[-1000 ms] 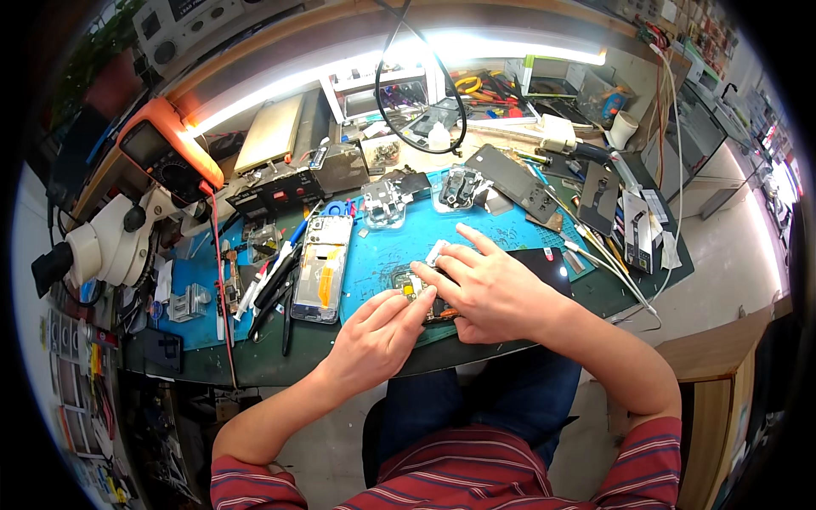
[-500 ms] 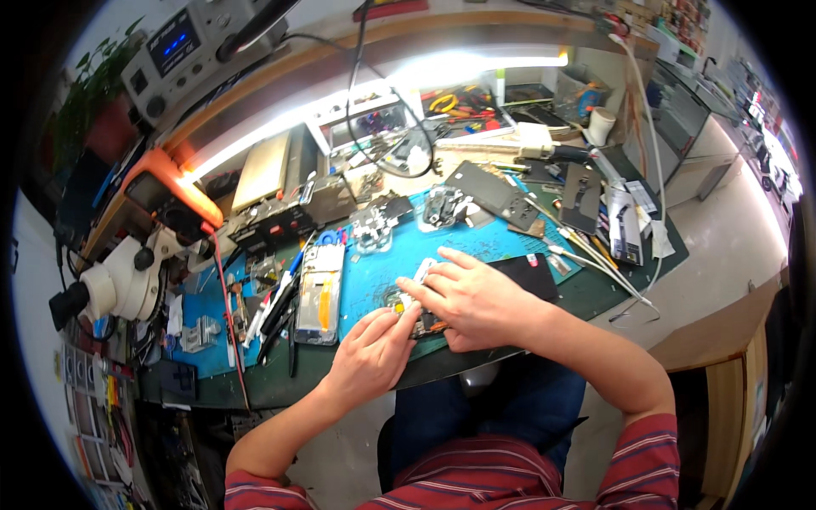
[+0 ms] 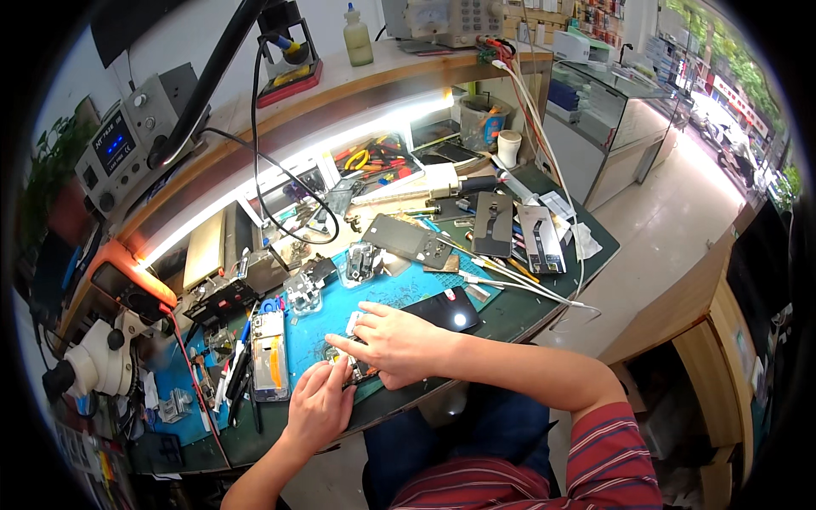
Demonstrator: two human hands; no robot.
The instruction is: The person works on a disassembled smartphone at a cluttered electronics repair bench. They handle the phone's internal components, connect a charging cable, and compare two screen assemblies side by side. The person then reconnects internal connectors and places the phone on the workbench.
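Note:
In front of me, on the near part of the blue mat [image 3: 316, 340], lies an opened phone [image 3: 367, 372] with small parts and a circuit board showing; both hands cover much of it. My left hand [image 3: 320, 403] is closed at its left end, thumb and fingertips pressed together on its edge. My right hand [image 3: 399, 344] lies across it from the right, thumb at the near side and fingers reaching over to the left. A small white piece [image 3: 353, 323] shows beside the right fingertips; what it is I cannot make out.
A phone frame with orange tape [image 3: 271, 361] lies left of my hands, a black phone [image 3: 446, 310] right. Beyond are metal parts [image 3: 360, 262], a dark back panel [image 3: 408, 240] and white cables [image 3: 527, 289]. An orange multimeter [image 3: 132, 276] and a microscope [image 3: 85, 353] stand left.
The view has swung to the right and upward, so the bench sits further left and shows more of its shelf. Both hands stay at the opened phone with little change in pose.

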